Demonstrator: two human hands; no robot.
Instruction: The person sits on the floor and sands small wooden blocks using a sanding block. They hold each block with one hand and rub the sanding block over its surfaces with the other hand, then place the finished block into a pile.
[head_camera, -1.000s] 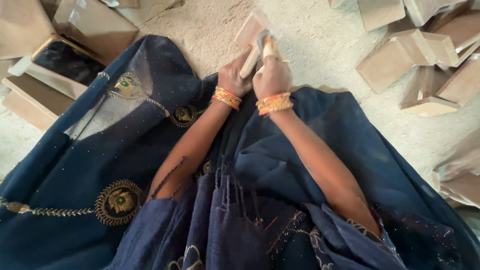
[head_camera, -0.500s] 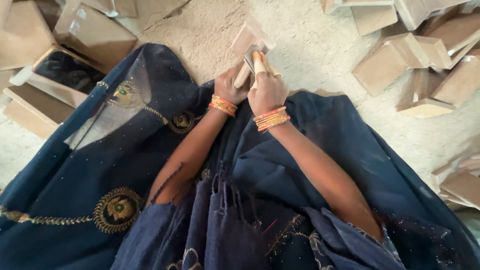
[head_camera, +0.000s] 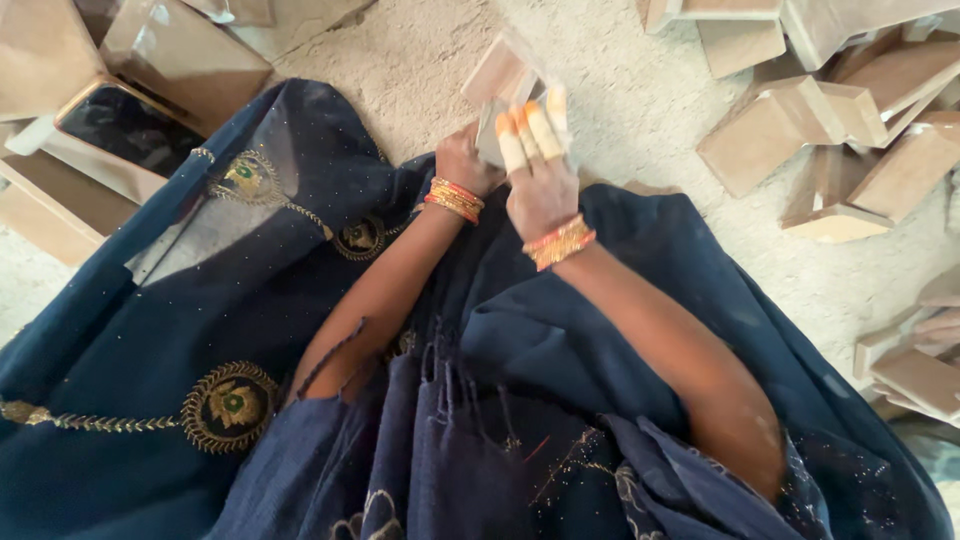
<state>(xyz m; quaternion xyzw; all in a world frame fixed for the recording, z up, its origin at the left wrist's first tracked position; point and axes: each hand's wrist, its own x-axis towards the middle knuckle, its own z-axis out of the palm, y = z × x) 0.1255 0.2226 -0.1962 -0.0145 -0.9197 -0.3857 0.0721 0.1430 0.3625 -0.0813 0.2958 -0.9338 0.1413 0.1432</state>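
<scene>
My left hand (head_camera: 463, 160) grips the lower end of a small flat wooden piece (head_camera: 497, 68) that is held up over my lap. My right hand (head_camera: 540, 180) lies against the near face of the piece. Its fingers are stretched out, the tips are wrapped in pale tape, and they press a small grey sheet (head_camera: 487, 137) onto the wood. Both wrists carry orange and gold bangles. The part of the piece under my right fingers is hidden.
Dark blue embroidered cloth (head_camera: 230, 330) covers my lap and the floor in front. Several light wooden boxes (head_camera: 800, 130) lie piled at the upper right, more at the right edge. At the upper left are more boxes, one with a dark glossy face (head_camera: 125, 125). Sandy floor (head_camera: 640, 110) lies beyond.
My right hand has slid up along the wooden piece and its fingers have straightened. The left hand has kept its grip, and both hands sit slightly further from me.
</scene>
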